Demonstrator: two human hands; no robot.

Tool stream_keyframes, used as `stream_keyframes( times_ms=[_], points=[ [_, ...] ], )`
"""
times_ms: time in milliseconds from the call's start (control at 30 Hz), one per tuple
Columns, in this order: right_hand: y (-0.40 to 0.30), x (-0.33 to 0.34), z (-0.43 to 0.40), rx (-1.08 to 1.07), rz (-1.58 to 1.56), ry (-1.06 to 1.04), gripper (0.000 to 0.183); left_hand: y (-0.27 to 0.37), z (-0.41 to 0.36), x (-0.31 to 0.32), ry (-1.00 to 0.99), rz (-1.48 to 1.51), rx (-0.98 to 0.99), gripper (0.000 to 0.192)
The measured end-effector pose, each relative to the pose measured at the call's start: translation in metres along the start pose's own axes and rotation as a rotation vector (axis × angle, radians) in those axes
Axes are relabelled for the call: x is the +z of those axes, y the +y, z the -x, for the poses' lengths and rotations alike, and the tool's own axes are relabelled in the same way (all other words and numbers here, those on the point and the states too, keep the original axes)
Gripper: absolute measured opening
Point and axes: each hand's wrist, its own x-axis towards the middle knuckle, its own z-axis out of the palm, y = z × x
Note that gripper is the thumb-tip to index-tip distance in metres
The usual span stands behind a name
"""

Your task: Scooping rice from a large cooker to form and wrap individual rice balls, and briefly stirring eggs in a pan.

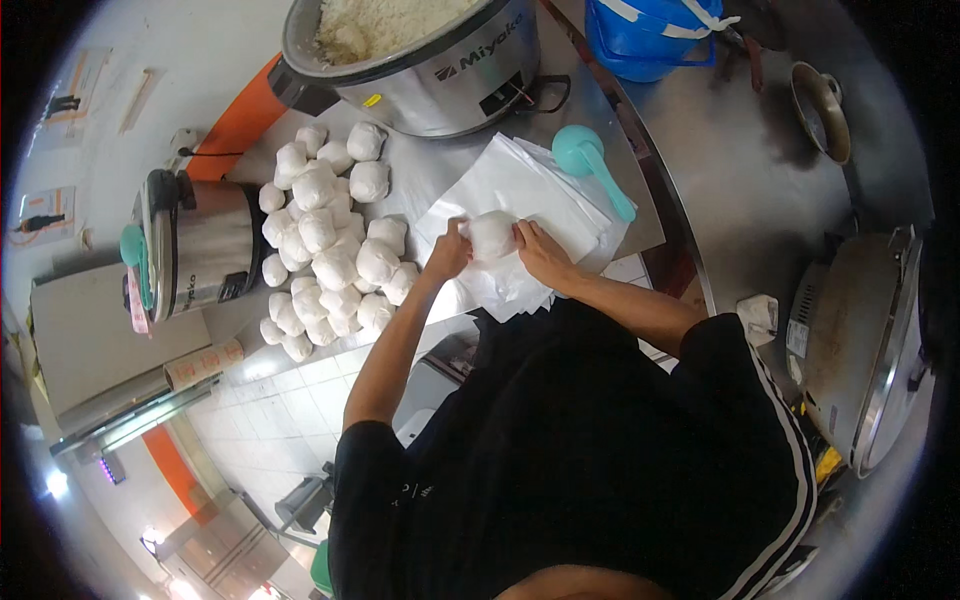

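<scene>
A rounded portion in white wrapping paper (493, 235) lies between my two hands, on a stack of white paper sheets (517, 176). My left hand (450, 250) pinches the paper at its left side. At its right side, my right hand (541, 253) has its fingers on the paper. A turquoise rice scoop (577, 150) rests on the stack's upper right corner. To the left, many white wrapped bundles (334, 268) are piled on the steel table (420, 161). Beyond the stack stands a large Miyako rice cooker (442, 75), uncovered, with white rice (375, 30) inside.
Another rice cooker (214, 244) stands behind the bundles, with a turquoise scoop (132, 246) by its lid. A blue bucket (645, 45) is at the upper right. A small metal pan (821, 112) lies on the right-hand steel counter (720, 150), near a large lidded appliance (847, 337).
</scene>
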Motion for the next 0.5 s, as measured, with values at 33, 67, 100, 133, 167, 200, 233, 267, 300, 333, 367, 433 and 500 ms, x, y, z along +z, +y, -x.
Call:
stream_keyframes(
  times_ms=[33, 67, 100, 133, 167, 200, 233, 267, 300, 333, 367, 433, 500],
  points=[
    [0.002, 0.000, 0.001, -0.007, -0.002, -0.010, 0.019, 0.006, -0.006, -0.003, 0.009, 0.004, -0.008, 0.027],
    [0.004, -0.001, 0.002, -0.117, 0.168, -0.011, 0.023, 0.013, -0.010, -0.006, -0.020, -0.109, 0.058, 0.032],
    [0.005, -0.004, -0.002, -0.243, 0.339, -0.011, 0.028, 0.016, -0.016, -0.010, -0.035, -0.222, 0.121, 0.037],
    [0.004, -0.005, -0.002, -0.269, 0.338, -0.019, 0.028, 0.011, -0.018, -0.011, -0.021, -0.292, 0.189, 0.035],
    [-0.001, -0.003, 0.001, -0.225, 0.292, -0.008, 0.028, 0.009, -0.016, -0.008, 0.005, -0.289, 0.178, 0.035],
    [0.004, -0.001, 0.004, -0.160, 0.254, 0.008, 0.028, 0.025, -0.015, 0.002, 0.144, -0.194, 0.210, 0.031],
    [0.009, 0.005, 0.006, -0.183, 0.249, -0.007, 0.028, 0.032, -0.008, 0.012, 0.299, -0.104, 0.224, 0.028],
    [0.013, 0.013, 0.008, -0.142, 0.205, 0.046, 0.028, 0.043, -0.005, 0.026, 0.370, -0.105, 0.322, 0.025],
    [0.017, 0.018, 0.008, -0.108, 0.160, 0.092, 0.028, 0.071, -0.006, 0.042, 0.388, -0.093, 0.048, 0.038],
    [0.000, 0.017, 0.003, -0.192, 0.137, 0.044, 0.028, 0.056, -0.010, 0.057, 0.505, -0.160, -0.070, 0.058],
    [-0.002, 0.004, 0.008, -0.079, 0.048, 0.076, 0.029, 0.087, -0.010, 0.069, 0.610, -0.177, -0.138, 0.075],
    [-0.011, -0.009, 0.010, -0.050, -0.059, 0.060, 0.030, 0.095, -0.020, 0.067, 0.537, 0.040, -0.381, 0.078],
    [-0.016, -0.013, 0.001, -0.123, -0.124, 0.113, 0.031, 0.064, -0.020, 0.058, 0.503, 0.589, -0.406, 0.063]
  ],
)
